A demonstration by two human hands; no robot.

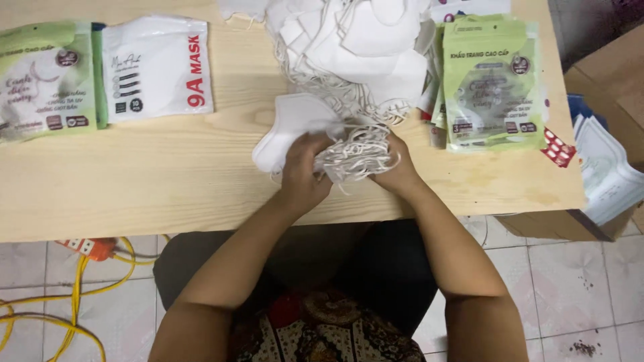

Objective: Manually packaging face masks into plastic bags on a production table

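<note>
Both hands, left point(303, 175) and right point(396, 171), curl closed together.

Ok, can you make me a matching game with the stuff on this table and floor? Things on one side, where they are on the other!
Things:
1. stack of white masks
2. loose mask pile
3. yellow cable
4. white packet

Places:
A. on the tiled floor, lower left
B. far edge of the table, top middle
C. held by the left hand and right hand
D. lying flat on the table, upper left

Pairs: 1-C, 2-B, 3-A, 4-D
</note>
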